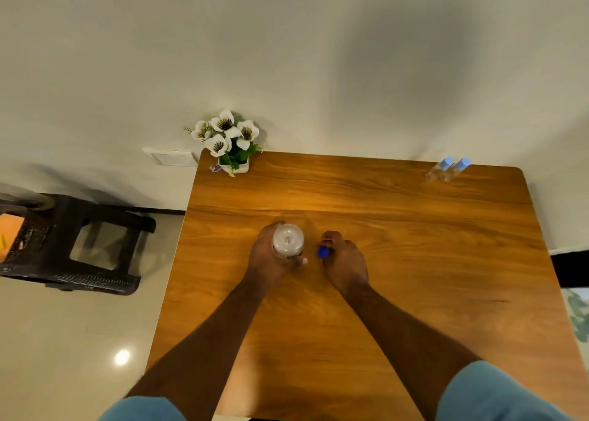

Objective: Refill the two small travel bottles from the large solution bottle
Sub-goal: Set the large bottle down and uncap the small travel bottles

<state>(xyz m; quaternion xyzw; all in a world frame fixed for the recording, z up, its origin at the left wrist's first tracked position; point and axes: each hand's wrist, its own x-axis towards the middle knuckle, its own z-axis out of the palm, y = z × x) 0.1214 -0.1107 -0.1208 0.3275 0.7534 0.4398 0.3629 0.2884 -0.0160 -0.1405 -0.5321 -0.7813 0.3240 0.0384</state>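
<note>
Left hand [271,258]: gripping uncapped large solution bottle [287,240], standing upright on wooden table [398,261]
Right hand [345,261]: pinching blue cap [323,252]
Travel bottles [447,169]: standing capped, far right corner

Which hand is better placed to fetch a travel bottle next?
Right, probably. The two small clear bottles with light-blue caps stand at the table's far right corner; the left hand grips the large clear bottle, while the right hand only holds its blue cap.
</note>
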